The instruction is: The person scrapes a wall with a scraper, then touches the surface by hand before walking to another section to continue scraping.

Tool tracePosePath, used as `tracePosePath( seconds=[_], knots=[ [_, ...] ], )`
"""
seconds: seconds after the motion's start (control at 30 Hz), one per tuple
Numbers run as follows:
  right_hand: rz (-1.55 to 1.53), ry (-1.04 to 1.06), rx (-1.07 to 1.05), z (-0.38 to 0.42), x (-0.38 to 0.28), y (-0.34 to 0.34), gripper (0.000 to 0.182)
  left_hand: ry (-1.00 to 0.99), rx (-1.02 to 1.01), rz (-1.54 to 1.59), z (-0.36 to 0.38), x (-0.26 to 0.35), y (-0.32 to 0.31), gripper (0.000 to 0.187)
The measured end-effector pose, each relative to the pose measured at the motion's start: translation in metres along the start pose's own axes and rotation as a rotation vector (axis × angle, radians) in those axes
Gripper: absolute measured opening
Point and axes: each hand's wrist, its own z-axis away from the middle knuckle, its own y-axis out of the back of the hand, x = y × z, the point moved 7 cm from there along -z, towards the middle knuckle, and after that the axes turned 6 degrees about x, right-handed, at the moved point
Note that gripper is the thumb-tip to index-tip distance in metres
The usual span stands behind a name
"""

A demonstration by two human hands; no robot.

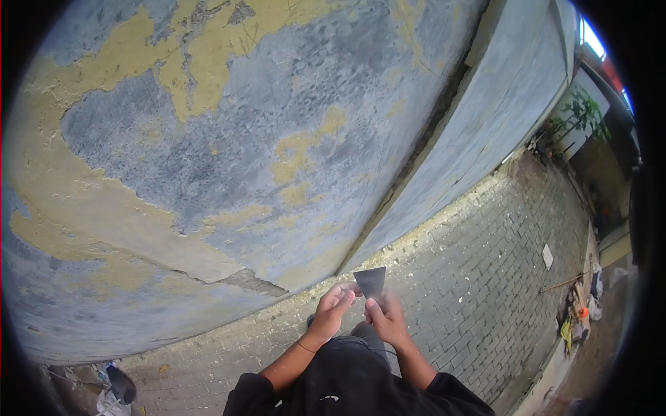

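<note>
In front of my body, my right hand (pixel 388 322) grips a scraper, its thumb pressed at the base of the wide dark blade (pixel 371 281). The blade points up toward the wall, and the scraper's handle is hidden in the hand. My left hand (pixel 333 310) is at the blade's left edge, fingers loosely bent with their tips right by the metal and the thumb apart from them. Beyond both hands rises the wall (pixel 257 139), with patches of yellow paint over rough grey plaster.
Flaking debris lines the foot of the wall. Brick paving (pixel 479 277) runs along it, with a pale flat piece (pixel 547 256) lying there. Rubbish and a stick lie along the right-hand kerb. A dark container (pixel 121 385) and a white bag (pixel 111 403) are at lower left.
</note>
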Motion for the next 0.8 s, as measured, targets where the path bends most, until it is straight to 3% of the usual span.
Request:
tracePosePath(
  seconds=[0.23,0.4,0.57,0.63,0.8],
  knots=[
    [-0.133,-0.131,-0.254,-0.06,0.02,-0.041,0.022,-0.223,0.248,-0.121,-0.041,0.026,0.018,0.017],
    [-0.2,0.017,-0.362,-0.116,0.01,-0.052,0.017,-0.374,0.486,-0.098,-0.067,0.018,0.029,0.015],
    [-0.003,0.101,-0.42,-0.146,0.063,-0.048,0.016,-0.234,0.566,-0.046,-0.088,-0.004,0.032,0.01],
    [-0.001,0.072,-0.409,-0.146,0.083,-0.047,0.016,-0.303,0.697,-0.15,-0.088,-0.013,0.041,0.014],
    [0.031,0.16,-0.333,-0.156,0.082,-0.052,0.018,-0.252,0.782,-0.261,-0.09,-0.028,0.064,0.021]
  ],
)
